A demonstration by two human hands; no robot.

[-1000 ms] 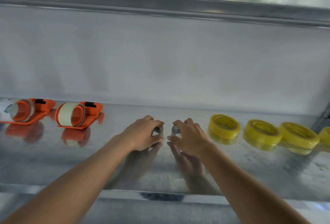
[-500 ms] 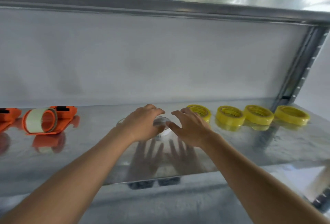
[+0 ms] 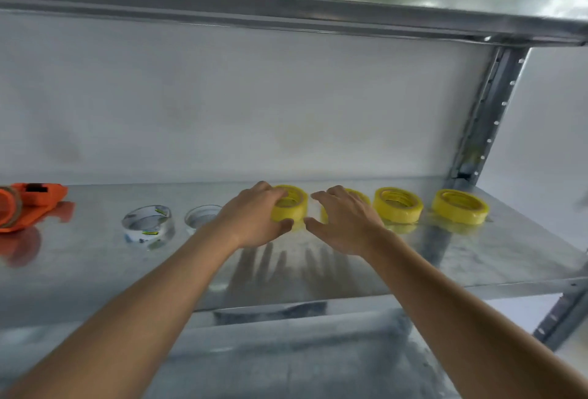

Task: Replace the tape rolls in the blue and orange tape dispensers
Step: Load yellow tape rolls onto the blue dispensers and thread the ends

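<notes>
Four yellow tape rolls lie in a row on the metal shelf (image 3: 477,258). My left hand (image 3: 254,214) curls around the leftmost yellow roll (image 3: 292,207), fingers on top and thumb at its front. My right hand (image 3: 346,223) hovers with spread fingers over the second yellow roll (image 3: 362,198), which is mostly hidden. The third yellow roll (image 3: 397,209) and fourth yellow roll (image 3: 459,211) lie free to the right. Two clear, nearly used-up rolls (image 3: 148,223) (image 3: 202,215) lie left of my hands. An orange tape dispenser (image 3: 35,201) sits at the far left edge. No blue dispenser is in view.
A grey wall backs the shelf, and another metal shelf (image 3: 286,7) runs overhead. An upright steel post (image 3: 486,118) stands at the back right corner. The shelf's front edge (image 3: 413,290) runs below my forearms.
Both hands let go of the two clear rolls and moved right to the yellow rolls. The view panned right, so only one orange dispenser stays in sight.
</notes>
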